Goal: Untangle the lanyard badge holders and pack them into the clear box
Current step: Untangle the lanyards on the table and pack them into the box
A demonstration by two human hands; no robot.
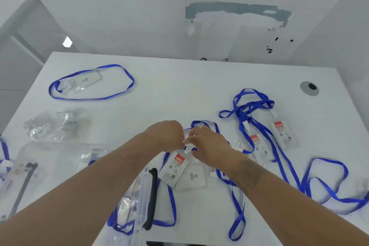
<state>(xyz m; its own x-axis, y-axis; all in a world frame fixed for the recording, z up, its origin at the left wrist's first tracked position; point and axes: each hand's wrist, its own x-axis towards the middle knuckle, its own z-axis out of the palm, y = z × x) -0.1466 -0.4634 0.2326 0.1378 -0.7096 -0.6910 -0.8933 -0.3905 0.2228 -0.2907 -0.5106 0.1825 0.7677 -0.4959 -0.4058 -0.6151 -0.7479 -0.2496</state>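
Right now my left hand [165, 136] and right hand [207, 146] pinch the white clip [187, 149]; tugging risks tightening the blue lanyard [205, 124] knot.

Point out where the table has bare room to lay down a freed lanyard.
The widest bare stretch of the table lies at the far middle, between the separated lanyard loop at far left and the tangled lanyards at right. Crowded: around both hands, near right with trailing straps, and near left by the clear box and crumpled plastic bags.
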